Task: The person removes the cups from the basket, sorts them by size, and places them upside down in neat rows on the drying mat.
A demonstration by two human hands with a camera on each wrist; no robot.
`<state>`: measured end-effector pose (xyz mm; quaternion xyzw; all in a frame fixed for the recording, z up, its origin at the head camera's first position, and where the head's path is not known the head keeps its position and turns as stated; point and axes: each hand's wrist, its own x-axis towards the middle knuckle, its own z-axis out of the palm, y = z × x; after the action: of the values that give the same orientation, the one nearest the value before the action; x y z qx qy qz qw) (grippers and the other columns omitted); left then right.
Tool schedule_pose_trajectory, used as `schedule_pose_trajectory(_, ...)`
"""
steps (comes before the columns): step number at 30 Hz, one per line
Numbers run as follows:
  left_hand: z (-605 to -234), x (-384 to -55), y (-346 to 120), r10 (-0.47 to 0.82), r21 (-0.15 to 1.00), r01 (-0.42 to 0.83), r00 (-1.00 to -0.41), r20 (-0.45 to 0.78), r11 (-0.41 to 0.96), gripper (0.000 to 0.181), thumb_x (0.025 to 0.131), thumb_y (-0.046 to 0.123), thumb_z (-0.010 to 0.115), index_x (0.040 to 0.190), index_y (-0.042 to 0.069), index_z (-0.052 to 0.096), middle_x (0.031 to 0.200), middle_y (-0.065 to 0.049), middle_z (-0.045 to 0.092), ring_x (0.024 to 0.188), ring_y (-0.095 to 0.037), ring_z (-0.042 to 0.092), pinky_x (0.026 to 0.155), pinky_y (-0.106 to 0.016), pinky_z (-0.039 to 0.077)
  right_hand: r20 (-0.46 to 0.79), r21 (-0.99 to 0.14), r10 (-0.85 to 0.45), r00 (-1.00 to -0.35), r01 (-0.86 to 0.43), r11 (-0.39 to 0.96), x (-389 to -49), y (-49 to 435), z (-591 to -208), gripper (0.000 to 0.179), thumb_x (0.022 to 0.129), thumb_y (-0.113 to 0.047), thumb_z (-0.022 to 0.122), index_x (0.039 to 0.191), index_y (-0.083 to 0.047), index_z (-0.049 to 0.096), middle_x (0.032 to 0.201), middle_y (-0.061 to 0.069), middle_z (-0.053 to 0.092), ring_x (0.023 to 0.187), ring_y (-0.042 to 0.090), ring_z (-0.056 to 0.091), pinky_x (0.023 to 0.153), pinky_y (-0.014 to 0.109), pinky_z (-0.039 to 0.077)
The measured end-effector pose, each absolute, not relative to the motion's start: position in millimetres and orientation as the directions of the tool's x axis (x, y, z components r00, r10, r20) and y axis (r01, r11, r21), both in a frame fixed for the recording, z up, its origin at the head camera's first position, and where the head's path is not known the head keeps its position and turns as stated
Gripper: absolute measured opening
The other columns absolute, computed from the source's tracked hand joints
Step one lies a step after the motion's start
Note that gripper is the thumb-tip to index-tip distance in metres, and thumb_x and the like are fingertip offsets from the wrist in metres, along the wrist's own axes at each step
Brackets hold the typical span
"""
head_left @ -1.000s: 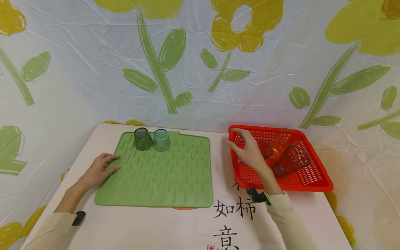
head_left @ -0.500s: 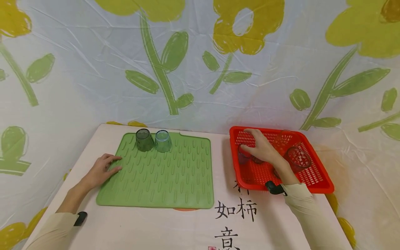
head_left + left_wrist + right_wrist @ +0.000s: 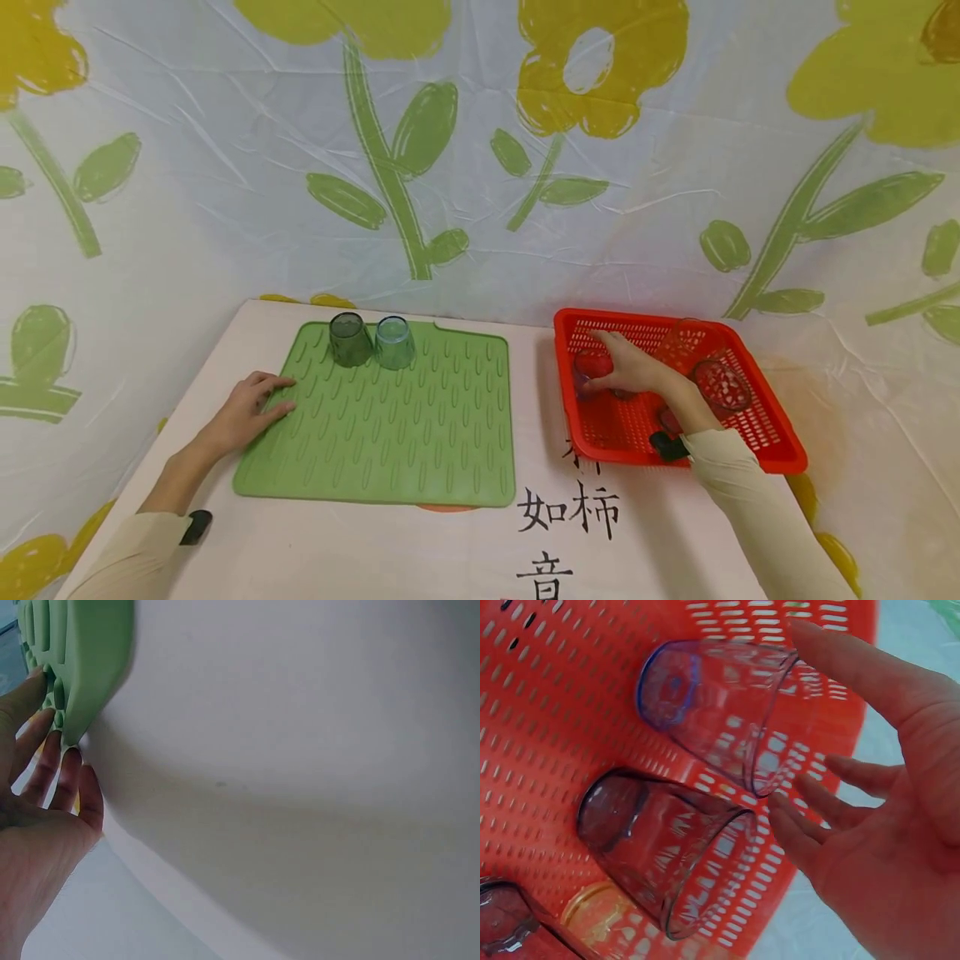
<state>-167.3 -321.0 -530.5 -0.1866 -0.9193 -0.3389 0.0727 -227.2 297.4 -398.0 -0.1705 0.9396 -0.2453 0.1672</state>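
At the right of the white worktop (image 3: 360, 550), the person's right hand (image 3: 632, 368) is inside a red perforated plastic basket (image 3: 622, 456), toward its left side. Its thumb and fingers are spread wide about the mouth of a clear tumbler with a blue-violet base (image 3: 671, 686), which lies on its side; whether the fingertips touch the rim I cannot tell. Just beside this tumbler in the basket lies a smoky dark tumbler (image 3: 664, 847), also on its side. Farther right in the basket are an amber glass (image 3: 684, 343), toward the far side, and another dark glass (image 3: 722, 388).

The left hand (image 3: 243, 414) rests at the left edge of a green ribbed mat (image 3: 397, 433), fingers relaxed and slightly bent, the thumb apart from them, holding nothing. Toward the far left of the mat, a grey tumbler (image 3: 350, 342) and a light blue tumbler (image 3: 395, 344) stand side by side, the grey one on the left.

Black Chinese characters (image 3: 584, 508) mark the near right of the worktop. Behind it hangs a pale backdrop (image 3: 495, 279) printed with yellow flowers and green leaves.
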Motion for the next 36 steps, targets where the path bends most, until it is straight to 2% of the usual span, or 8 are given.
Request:
schedule_pose_trajectory(6, -532, -166, -321, 0.298, 0.595, 0.399, -0.917, 0.265, 0.698, 0.037, 0.091, 0.002, 0.077, 0.124, -0.008, 0.065, 0.117, -0.027, 0.057, 0.1, -0.038, 0.052, 0.074, -0.041, 0.041, -0.329, -0.534, -0.401, -0.855, -0.182, 0.826, -233, 299, -405, 0.097, 0.085, -0.017, 0.086, 0.155, 0.01, 0.024, 0.146, 0.031, 0.043, 0.132, 0.048, 0.043, 0.109, 0.063, 0.041)
schedule_pose_trajectory(14, -535, -167, -322, 0.313, 0.59, 0.426, -0.904, 0.29, 0.686, 0.036, 0.091, 0.001, 0.076, 0.124, -0.009, 0.065, 0.116, -0.027, 0.057, 0.101, -0.039, 0.053, 0.075, -0.039, 0.042, -0.338, -0.524, -0.443, -0.831, -0.225, 0.821, -237, 297, -407, 0.08, 0.081, -0.001, 0.086, 0.142, 0.01, 0.036, 0.14, 0.029, 0.049, 0.129, 0.044, 0.048, 0.107, 0.06, 0.043)
schedule_pose_trajectory(17, -535, -167, -322, 0.317, 0.589, 0.436, -0.9, 0.3, 0.681, 0.036, 0.091, 0.0, 0.076, 0.124, -0.009, 0.065, 0.115, -0.027, 0.057, 0.1, -0.038, 0.053, 0.074, -0.037, 0.043, -0.364, -0.534, -0.417, -0.833, -0.181, 0.826, -238, 299, -408, 0.077, 0.083, -0.004, 0.085, 0.142, 0.007, 0.037, 0.136, 0.026, 0.051, 0.122, 0.042, 0.052, 0.097, 0.053, 0.054)
schedule_pose_trajectory(20, -535, -167, -323, 0.31, 0.588, 0.426, -0.905, 0.293, 0.688, 0.036, 0.091, 0.001, 0.077, 0.124, -0.008, 0.065, 0.116, -0.026, 0.057, 0.102, -0.039, 0.053, 0.075, -0.038, 0.043, -0.365, -0.541, -0.397, -0.842, -0.155, 0.827, -238, 300, -407, 0.074, 0.084, -0.011, 0.085, 0.141, 0.005, 0.04, 0.133, 0.024, 0.054, 0.116, 0.039, 0.055, 0.088, 0.048, 0.058)
schedule_pose_trajectory(25, -533, -166, -324, 0.298, 0.589, 0.398, -0.917, 0.264, 0.703, 0.036, 0.094, 0.004, 0.075, 0.126, -0.008, 0.064, 0.118, -0.026, 0.056, 0.103, -0.039, 0.053, 0.077, -0.038, 0.043, -0.296, -0.568, -0.411, -0.862, -0.187, 0.801, -236, 302, -405, 0.075, 0.081, -0.023, 0.088, 0.136, 0.003, 0.045, 0.133, 0.023, 0.057, 0.12, 0.04, 0.055, 0.095, 0.054, 0.055)
schedule_pose_trajectory(32, -534, -167, -324, 0.307, 0.588, 0.412, -0.911, 0.275, 0.696, 0.037, 0.093, 0.003, 0.075, 0.126, -0.008, 0.064, 0.117, -0.027, 0.056, 0.102, -0.039, 0.053, 0.076, -0.036, 0.042, -0.289, -0.631, -0.37, -0.883, -0.115, 0.767, -229, 307, -406, 0.075, 0.082, -0.031, 0.088, 0.134, -0.001, 0.044, 0.131, 0.022, 0.055, 0.114, 0.038, 0.054, 0.081, 0.042, 0.06)
schedule_pose_trajectory(36, -535, -167, -324, 0.308, 0.586, 0.417, -0.909, 0.282, 0.695, 0.037, 0.092, 0.003, 0.076, 0.126, -0.008, 0.065, 0.116, -0.027, 0.057, 0.103, -0.04, 0.053, 0.077, -0.037, 0.042, -0.26, -0.701, -0.352, -0.899, -0.075, 0.709, -225, 308, -407, 0.074, 0.084, -0.034, 0.087, 0.136, -0.003, 0.045, 0.134, 0.019, 0.056, 0.119, 0.036, 0.054, 0.088, 0.044, 0.058)
